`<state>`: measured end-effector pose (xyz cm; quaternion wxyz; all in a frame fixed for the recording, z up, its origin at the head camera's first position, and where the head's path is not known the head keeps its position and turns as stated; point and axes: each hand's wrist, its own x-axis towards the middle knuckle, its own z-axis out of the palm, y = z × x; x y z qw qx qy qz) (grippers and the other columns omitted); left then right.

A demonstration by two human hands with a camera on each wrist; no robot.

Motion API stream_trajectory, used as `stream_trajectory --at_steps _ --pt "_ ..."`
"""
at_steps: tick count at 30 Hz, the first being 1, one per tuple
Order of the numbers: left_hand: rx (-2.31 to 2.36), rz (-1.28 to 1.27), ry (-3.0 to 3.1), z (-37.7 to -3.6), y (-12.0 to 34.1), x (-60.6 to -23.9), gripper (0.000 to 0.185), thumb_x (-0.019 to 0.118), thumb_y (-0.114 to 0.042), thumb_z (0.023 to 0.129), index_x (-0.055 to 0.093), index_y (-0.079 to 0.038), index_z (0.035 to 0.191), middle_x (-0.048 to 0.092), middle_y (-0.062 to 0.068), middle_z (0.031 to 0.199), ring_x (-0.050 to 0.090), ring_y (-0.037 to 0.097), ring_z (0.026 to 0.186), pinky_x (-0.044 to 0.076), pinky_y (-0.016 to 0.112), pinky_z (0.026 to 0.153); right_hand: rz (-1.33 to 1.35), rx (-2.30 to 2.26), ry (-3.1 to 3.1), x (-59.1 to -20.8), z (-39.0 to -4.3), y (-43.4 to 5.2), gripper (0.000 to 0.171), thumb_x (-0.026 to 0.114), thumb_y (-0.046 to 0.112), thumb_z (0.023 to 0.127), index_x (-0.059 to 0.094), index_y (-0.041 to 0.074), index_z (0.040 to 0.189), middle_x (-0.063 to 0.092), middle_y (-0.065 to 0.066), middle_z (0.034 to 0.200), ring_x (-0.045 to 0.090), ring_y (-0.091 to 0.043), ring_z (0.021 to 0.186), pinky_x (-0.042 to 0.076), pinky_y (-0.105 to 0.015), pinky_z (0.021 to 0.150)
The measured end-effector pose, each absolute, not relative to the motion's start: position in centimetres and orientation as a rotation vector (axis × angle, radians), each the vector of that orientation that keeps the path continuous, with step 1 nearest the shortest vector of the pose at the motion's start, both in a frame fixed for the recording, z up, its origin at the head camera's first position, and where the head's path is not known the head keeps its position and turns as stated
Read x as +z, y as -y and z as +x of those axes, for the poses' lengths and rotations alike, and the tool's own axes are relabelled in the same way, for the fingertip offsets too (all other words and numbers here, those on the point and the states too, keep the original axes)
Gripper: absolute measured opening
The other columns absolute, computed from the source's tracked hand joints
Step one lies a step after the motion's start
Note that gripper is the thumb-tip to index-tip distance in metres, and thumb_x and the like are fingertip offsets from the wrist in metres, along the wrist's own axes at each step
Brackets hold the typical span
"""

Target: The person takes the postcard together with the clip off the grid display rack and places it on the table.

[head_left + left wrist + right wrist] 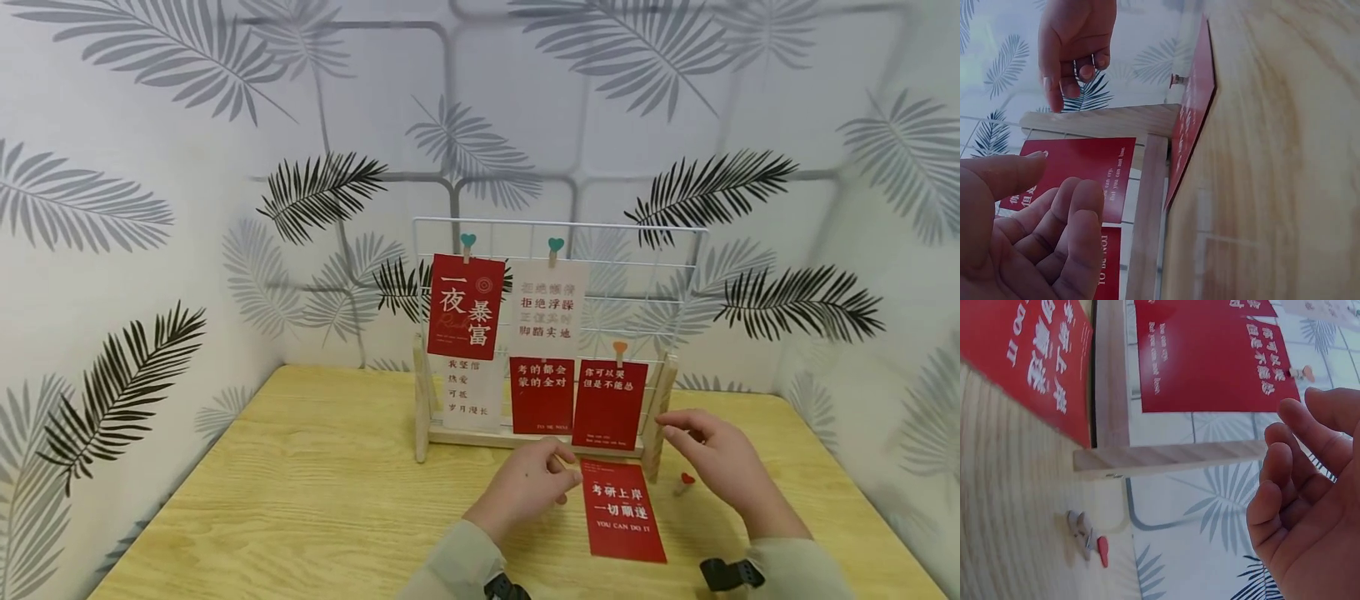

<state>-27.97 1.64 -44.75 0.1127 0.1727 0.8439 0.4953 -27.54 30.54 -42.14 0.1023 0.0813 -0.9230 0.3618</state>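
Note:
A red card (622,508) with white lettering lies flat on the wooden table (300,500), just in front of a wire grid rack (675,275) on a wooden stand. My left hand (558,467) hovers at the card's upper left corner with loosely curled fingers and holds nothing. My right hand (675,429) hangs relaxed beside the rack's right wooden post (660,417), also holding nothing. A small wooden clip with a red heart (684,482) lies on the table under the right hand, seen again as the clip (1088,540) in the right wrist view.
Several red and white cards hang clipped to the rack, the nearest a red one (609,404) at lower right. Leaf-patterned walls (112,250) close in the table on three sides. The rack's base rail (465,435) crosses the back of the table.

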Motion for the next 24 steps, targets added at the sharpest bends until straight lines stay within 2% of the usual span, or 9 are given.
stream_trajectory --at_steps 6,13,17,24 --pt "1.51 0.501 -2.471 -28.1 -0.8 -44.3 0.017 0.07 -0.035 0.096 0.066 -0.027 0.111 0.068 -0.001 0.084 0.066 0.017 0.073 0.048 0.035 0.061 0.338 0.978 2.656 -40.7 -27.0 -29.6 0.031 0.058 0.029 0.105 0.069 0.009 0.126 0.065 -0.009 0.123 0.059 -0.025 0.104 0.051 -0.042 0.08" --pt "1.573 0.545 -2.466 -28.6 0.2 -43.4 0.024 0.068 -0.033 0.098 0.065 -0.017 0.115 0.068 0.001 0.088 0.067 0.021 0.077 0.049 0.035 0.064 0.388 0.879 2.635 -38.6 -26.9 -28.9 0.03 0.058 0.028 0.104 0.07 0.009 0.125 0.061 -0.008 0.119 0.055 -0.024 0.101 0.049 -0.044 0.08" --pt "1.565 0.572 -2.512 -28.8 0.5 -42.6 0.024 0.067 -0.031 0.098 0.064 -0.015 0.116 0.067 -0.002 0.086 0.065 0.017 0.074 0.049 0.034 0.064 0.416 0.849 2.61 -37.9 -27.0 -28.6 0.031 0.059 0.031 0.104 0.071 0.01 0.124 0.058 -0.009 0.123 0.053 -0.024 0.104 0.048 -0.043 0.079" --pt "1.578 0.564 -2.539 -29.0 1.1 -41.4 0.021 0.067 -0.028 0.098 0.064 -0.015 0.115 0.065 -0.003 0.09 0.064 0.014 0.075 0.051 0.034 0.066 0.472 0.805 2.573 -36.6 -27.4 -27.7 0.026 0.062 0.024 0.103 0.072 0.009 0.12 0.058 -0.009 0.124 0.053 -0.023 0.101 0.049 -0.039 0.075"
